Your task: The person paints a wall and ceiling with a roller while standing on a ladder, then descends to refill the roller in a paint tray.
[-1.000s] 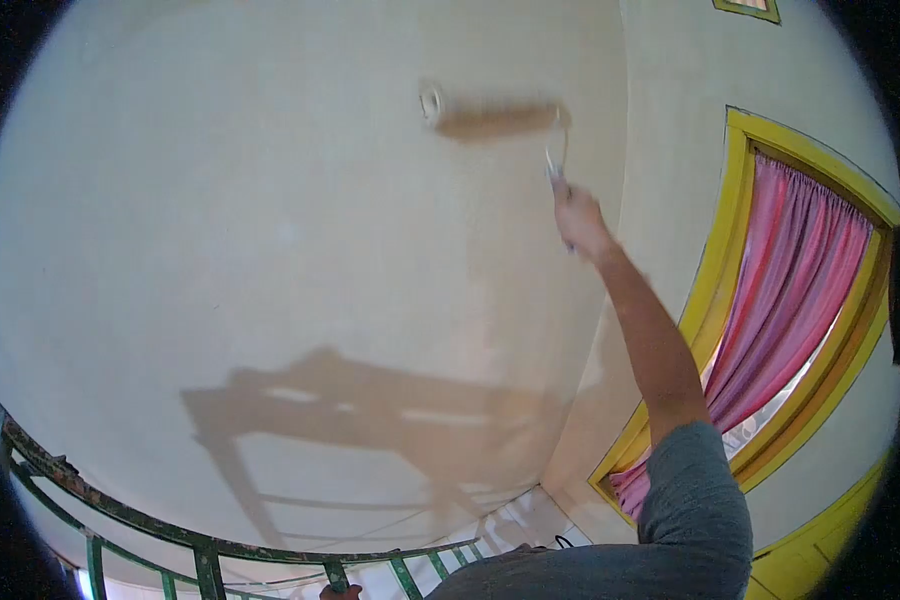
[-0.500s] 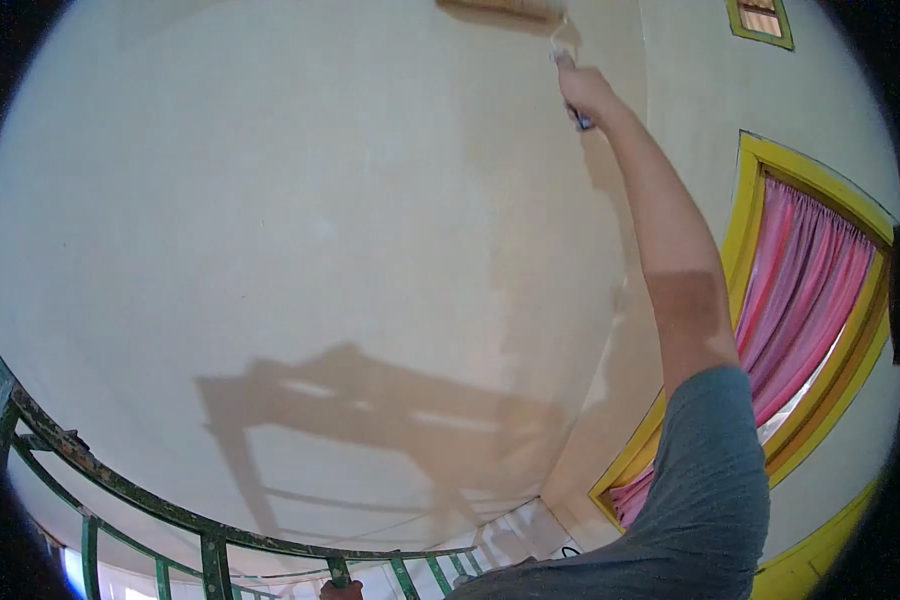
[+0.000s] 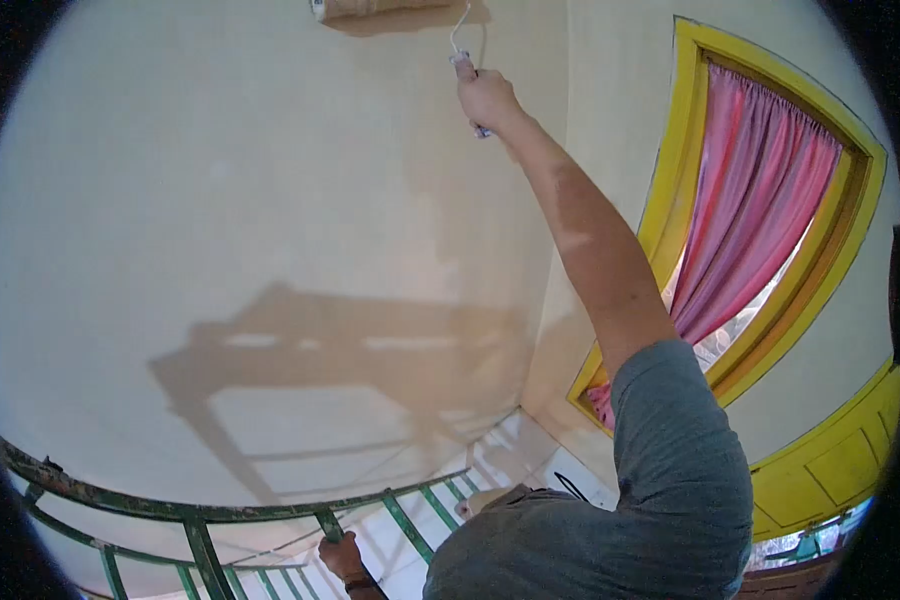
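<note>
High on the pale wall (image 3: 300,200), my right hand (image 3: 488,100) is closed around the handle of a paint roller (image 3: 388,8). The roller's cover lies at the top edge of the view, against or very near the wall, and part of it is cut off. A thin bent wire joins the cover to the handle. Low in the view, my left hand (image 3: 342,557) is wrapped round a green rung of a ladder (image 3: 260,514). That ladder has a long, paint-spotted rail curving across the bottom left.
To the right is a yellow-framed window (image 3: 663,190) with a pink curtain (image 3: 745,190). Below it stands a yellow panelled door (image 3: 825,470). The wall corner runs down just right of my raised hand. A broad shadow falls on the lower wall.
My right hand and the paint roller have shifted left in view, as the camera has turned right and down. My left hand on the ladder now shows more fully.
</note>
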{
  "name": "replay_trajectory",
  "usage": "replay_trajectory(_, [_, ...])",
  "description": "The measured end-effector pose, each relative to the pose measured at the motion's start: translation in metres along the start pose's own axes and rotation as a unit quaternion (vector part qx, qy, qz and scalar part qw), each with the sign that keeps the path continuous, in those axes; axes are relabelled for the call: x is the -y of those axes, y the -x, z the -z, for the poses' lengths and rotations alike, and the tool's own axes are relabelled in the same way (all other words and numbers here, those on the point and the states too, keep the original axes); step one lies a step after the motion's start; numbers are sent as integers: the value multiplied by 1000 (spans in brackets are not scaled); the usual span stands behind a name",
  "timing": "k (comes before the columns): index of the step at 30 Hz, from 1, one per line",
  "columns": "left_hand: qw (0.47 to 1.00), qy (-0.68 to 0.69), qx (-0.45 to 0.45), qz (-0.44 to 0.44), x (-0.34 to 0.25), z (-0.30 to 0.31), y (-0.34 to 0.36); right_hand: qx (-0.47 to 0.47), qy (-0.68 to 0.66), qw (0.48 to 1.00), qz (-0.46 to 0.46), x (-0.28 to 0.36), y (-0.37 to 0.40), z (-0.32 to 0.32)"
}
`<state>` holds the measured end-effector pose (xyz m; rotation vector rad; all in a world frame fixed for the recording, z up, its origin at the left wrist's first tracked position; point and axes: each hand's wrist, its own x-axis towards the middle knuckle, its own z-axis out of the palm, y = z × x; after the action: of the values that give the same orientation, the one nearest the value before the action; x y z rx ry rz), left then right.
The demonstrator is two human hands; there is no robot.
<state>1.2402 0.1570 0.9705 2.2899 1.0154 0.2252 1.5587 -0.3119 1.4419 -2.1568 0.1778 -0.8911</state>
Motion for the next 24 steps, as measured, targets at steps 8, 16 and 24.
replay_trajectory(8, [1000, -30, -2, 2, -15, 13, 14, 33, 49, 997, -55, -111, 122, -64])
replay_trajectory(16, [995, -49, -56, -61, 7, 0, 6, 16, 92, 993, -75, -194, 178, -107])
replay_trajectory(24, [992, -69, -74, -79, 0, 3, 10, 28, 3, 999, -47, -22, 74, -16])
